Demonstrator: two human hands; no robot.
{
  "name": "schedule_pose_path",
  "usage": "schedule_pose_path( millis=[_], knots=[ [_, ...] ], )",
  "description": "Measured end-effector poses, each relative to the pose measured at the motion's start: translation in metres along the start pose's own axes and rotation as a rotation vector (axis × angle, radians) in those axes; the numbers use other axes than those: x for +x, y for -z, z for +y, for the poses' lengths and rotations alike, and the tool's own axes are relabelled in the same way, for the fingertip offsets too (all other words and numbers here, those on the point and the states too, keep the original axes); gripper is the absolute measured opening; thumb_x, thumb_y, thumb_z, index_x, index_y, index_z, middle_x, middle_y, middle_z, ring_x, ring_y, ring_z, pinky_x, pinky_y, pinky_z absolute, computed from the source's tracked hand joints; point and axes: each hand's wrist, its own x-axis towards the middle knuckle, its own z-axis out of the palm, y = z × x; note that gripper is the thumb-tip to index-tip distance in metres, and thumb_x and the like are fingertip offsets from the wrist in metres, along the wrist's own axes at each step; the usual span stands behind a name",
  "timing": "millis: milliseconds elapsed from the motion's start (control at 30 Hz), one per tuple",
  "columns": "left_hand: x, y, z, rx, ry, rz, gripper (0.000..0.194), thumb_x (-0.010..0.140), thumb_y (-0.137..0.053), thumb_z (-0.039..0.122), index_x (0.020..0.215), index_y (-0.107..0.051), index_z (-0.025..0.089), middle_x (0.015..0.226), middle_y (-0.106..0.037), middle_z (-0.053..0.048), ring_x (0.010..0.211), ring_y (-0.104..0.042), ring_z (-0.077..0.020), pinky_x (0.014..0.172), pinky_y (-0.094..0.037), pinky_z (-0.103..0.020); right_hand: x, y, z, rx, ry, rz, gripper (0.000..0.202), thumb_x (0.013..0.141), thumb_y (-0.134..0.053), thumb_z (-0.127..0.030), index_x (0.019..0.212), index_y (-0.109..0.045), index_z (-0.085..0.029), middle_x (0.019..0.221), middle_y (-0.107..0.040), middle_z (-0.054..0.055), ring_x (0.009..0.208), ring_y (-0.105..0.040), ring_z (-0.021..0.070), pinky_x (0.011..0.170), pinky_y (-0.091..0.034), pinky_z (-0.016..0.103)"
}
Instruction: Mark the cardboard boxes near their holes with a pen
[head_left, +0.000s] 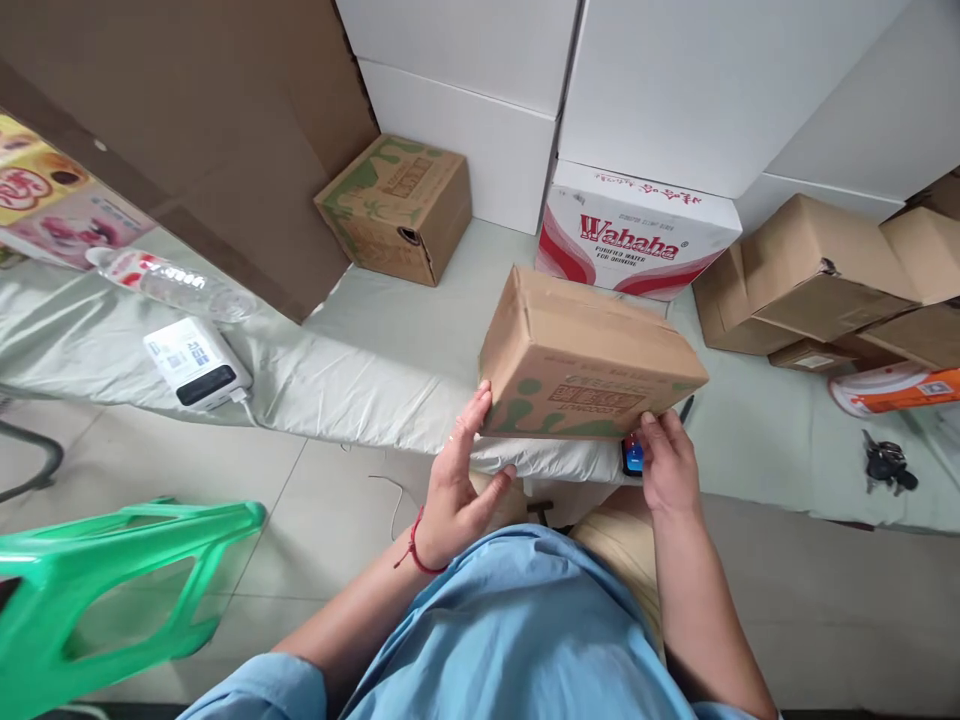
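Observation:
A brown cardboard box (592,365) with green print is tilted at the front edge of the cloth-covered table, held between my two hands. My left hand (459,485), a red string bracelet on its wrist, presses its fingers against the box's left side. Its thumb stands apart from the cardboard. At the lower right corner, my right hand (669,462) grips the box with bent fingers; its thumb is mostly hidden. A phone (633,456) with a lit screen lies partly hidden below the box, beside my right hand. The box's underside cannot be seen.
Behind stand a similar green-printed box (397,205) and a white-and-red Wahaha carton (637,235). Plain brown boxes (817,270) and keys (889,465) lie right. A plastic bottle (172,285) and white power bank (196,362) lie left. A green stool (135,590) stands on the floor.

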Motion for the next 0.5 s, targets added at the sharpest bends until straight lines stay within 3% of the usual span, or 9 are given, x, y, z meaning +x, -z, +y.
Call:
schedule_pose_path(
  millis=[67, 133, 233, 300, 367, 500],
  knots=[
    [-0.003, 0.003, -0.013, -0.101, 0.101, 0.034, 0.081, 0.101, -0.077, 0.024, 0.173, -0.045, 0.041, 0.183, -0.043, -0.006, 0.174, -0.034, -0.0346, 0.143, -0.031, -0.057, -0.007, -0.004, -0.007, -0.020, 0.009, 0.021, 0.048, 0.099, -0.076, -0.059, 0.135, -0.075, -0.027, 0.135, -0.081, 0.008, 0.131, -0.073, 0.0288, 0.117, -0.060, 0.048],
    [-0.004, 0.006, -0.023, -0.224, 0.218, 0.073, 0.076, 0.101, -0.078, 0.030, 0.170, -0.049, 0.042, 0.181, -0.045, -0.007, 0.171, -0.037, -0.0358, 0.135, -0.045, -0.058, -0.016, -0.008, -0.017, -0.111, 0.068, -0.014, 0.055, 0.103, -0.073, -0.056, 0.150, -0.070, -0.027, 0.145, -0.078, 0.011, 0.137, -0.071, 0.0312, 0.119, -0.059, 0.052],
    [0.000, 0.012, -0.032, -0.361, 0.332, 0.179, 0.079, 0.095, -0.083, 0.032, 0.167, -0.050, 0.043, 0.182, -0.040, -0.006, 0.171, -0.035, -0.0360, 0.118, -0.062, -0.049, -0.032, -0.020, -0.041, -0.372, 0.317, -0.096, 0.064, 0.109, -0.066, -0.043, 0.170, -0.052, -0.032, 0.162, -0.067, 0.012, 0.147, -0.066, 0.0331, 0.125, -0.055, 0.058],
    [0.007, 0.018, -0.034, -0.414, 0.362, 0.263, 0.081, 0.090, -0.085, 0.031, 0.163, -0.053, 0.045, 0.182, -0.038, -0.002, 0.170, -0.035, -0.0343, 0.114, -0.063, -0.043, -0.042, -0.033, -0.057, -0.520, 0.553, -0.142, 0.073, 0.109, -0.065, -0.034, 0.177, -0.041, -0.035, 0.172, -0.058, 0.012, 0.157, -0.058, 0.0348, 0.128, -0.051, 0.062],
    [0.014, 0.024, -0.036, -0.462, 0.403, 0.314, 0.077, 0.087, -0.086, 0.030, 0.157, -0.059, 0.046, 0.178, -0.043, 0.000, 0.162, -0.045, -0.0317, 0.106, -0.065, -0.038, -0.050, -0.048, -0.071, -0.579, 0.740, -0.204, 0.082, 0.108, -0.065, -0.027, 0.182, -0.030, -0.035, 0.179, -0.049, 0.012, 0.161, -0.053, 0.0353, 0.129, -0.050, 0.063],
    [0.019, 0.036, -0.038, -0.537, 0.482, 0.353, 0.069, 0.080, -0.088, 0.028, 0.144, -0.070, 0.047, 0.167, -0.052, 0.002, 0.139, -0.060, -0.0245, 0.090, -0.065, -0.029, -0.054, -0.068, -0.079, -0.560, 0.859, -0.290, 0.087, 0.108, -0.062, -0.019, 0.184, -0.020, -0.034, 0.183, -0.042, 0.011, 0.161, -0.054, 0.0312, 0.129, -0.052, 0.056]
  ],
)
